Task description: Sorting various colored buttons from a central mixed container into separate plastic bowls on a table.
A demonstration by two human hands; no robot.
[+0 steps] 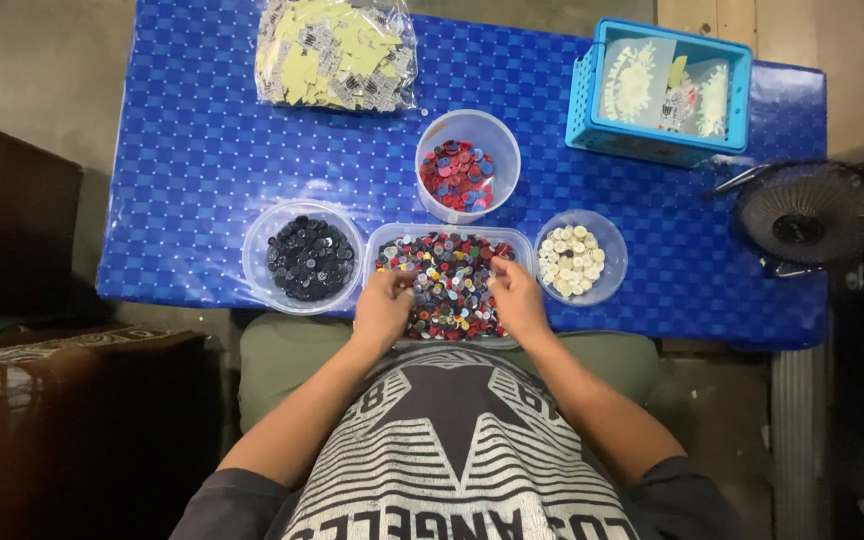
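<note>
Mixed-colour buttons (449, 280) in near centre tray (382, 238), both hands in.
Left hand (382, 310) and right hand (517, 295) curled, pinching buttons; tray overhangs bench (192, 150) near edge, a nudge could tip it.

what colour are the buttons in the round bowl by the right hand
Cream-white buttons, best seen in the head view.

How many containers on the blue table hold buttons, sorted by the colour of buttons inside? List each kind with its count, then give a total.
Mixed-colour buttons: 1, the rectangular tray under the left hand and right hand
Black buttons: 1, the left round bowl
White buttons: 1, the right round bowl
Red and blue buttons: 1, the tall tub
Total: 4
</note>
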